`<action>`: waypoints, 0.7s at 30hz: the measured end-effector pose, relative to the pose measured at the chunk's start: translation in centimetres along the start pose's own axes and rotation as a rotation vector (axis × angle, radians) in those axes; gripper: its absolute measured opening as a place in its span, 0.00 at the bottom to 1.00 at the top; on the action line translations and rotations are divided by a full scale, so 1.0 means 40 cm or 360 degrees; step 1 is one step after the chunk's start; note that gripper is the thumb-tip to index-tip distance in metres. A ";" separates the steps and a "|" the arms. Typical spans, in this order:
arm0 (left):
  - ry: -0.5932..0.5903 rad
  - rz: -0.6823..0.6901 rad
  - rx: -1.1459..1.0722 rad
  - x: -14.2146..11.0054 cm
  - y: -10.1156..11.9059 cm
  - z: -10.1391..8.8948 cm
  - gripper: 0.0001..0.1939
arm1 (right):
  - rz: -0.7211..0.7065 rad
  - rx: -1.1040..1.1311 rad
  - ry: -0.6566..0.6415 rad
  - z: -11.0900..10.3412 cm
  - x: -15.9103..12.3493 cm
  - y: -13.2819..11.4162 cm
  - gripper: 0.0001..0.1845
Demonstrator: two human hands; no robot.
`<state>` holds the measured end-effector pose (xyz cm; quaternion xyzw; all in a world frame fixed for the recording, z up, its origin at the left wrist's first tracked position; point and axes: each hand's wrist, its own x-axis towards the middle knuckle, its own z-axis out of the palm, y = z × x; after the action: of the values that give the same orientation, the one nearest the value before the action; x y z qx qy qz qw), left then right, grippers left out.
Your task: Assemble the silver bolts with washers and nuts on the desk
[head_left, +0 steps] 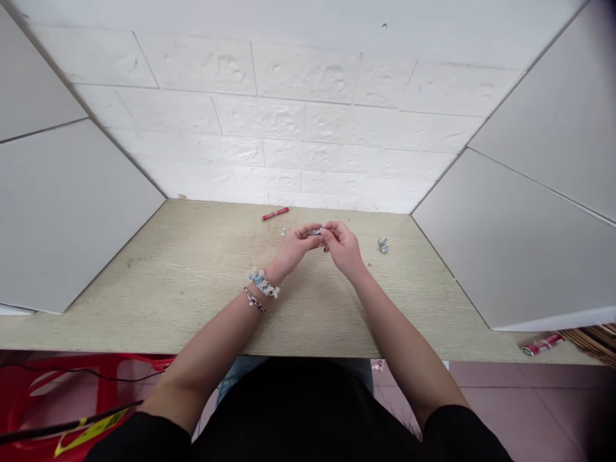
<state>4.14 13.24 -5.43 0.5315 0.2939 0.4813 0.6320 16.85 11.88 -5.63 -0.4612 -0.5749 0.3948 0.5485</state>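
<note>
My left hand (299,246) and my right hand (344,247) meet over the middle of the table. Between their fingertips is a small silvery piece (317,231), pinched from both sides; its kind is too small to make out. The left thumb and fingers close on its left end, and the right thumb and forefinger press at its right end. To the right lies a little heap of similar silvery pieces (384,246). A tiny whitish bit (283,231) rests just beyond my left hand.
A red tube (274,214) lies near the brick-patterned wall (303,154). Brown crumbs (262,244) are scattered left of my hands. White panels (539,244) flank the table (192,256). Another red cylinder (542,344) and thin brown sticks (594,340) lie at the right front; a red stool (108,382) stands lower left.
</note>
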 end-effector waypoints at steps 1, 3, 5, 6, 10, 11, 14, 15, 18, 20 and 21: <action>0.0003 -0.0009 0.0017 0.001 -0.001 -0.001 0.17 | 0.0037 0.0038 0.0005 0.001 0.001 -0.001 0.16; 0.0038 -0.0017 0.0049 0.002 -0.002 -0.003 0.19 | 0.0114 0.0113 0.0024 0.002 0.004 -0.004 0.17; 0.0093 0.0002 0.0041 0.004 -0.004 -0.004 0.19 | 0.0193 0.0174 0.0042 0.003 0.007 -0.005 0.18; 0.0118 0.0020 0.0026 0.005 -0.006 -0.004 0.19 | 0.0228 0.0200 0.0046 0.003 0.008 -0.005 0.18; 0.0203 0.0107 0.0029 0.007 -0.012 -0.001 0.18 | 0.0294 0.0266 0.0023 0.003 0.011 0.000 0.18; 0.0223 0.0121 0.0065 0.007 -0.013 0.000 0.17 | 0.0294 0.0275 0.0013 0.004 0.011 0.001 0.18; 0.0244 0.0119 0.0242 0.003 -0.010 0.002 0.17 | 0.0275 0.0288 -0.0013 0.008 0.009 0.004 0.18; 0.0243 0.0110 0.0305 0.002 -0.008 0.002 0.17 | 0.0268 0.0281 -0.0020 0.009 0.008 0.004 0.18; 0.0241 0.0108 0.0445 -0.004 -0.002 0.002 0.18 | 0.0269 0.0238 -0.0024 0.013 0.006 0.001 0.18; 0.0238 0.0116 0.0490 -0.006 0.002 0.001 0.19 | 0.0277 0.0221 -0.0014 0.014 0.006 -0.002 0.18; 0.0237 0.0118 0.0497 -0.007 0.003 0.000 0.19 | 0.0272 0.0218 -0.0017 0.014 0.005 -0.003 0.18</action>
<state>4.02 12.99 -5.33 0.5965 0.3913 0.4909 0.5001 16.28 12.07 -5.49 -0.4679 -0.5081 0.4810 0.5400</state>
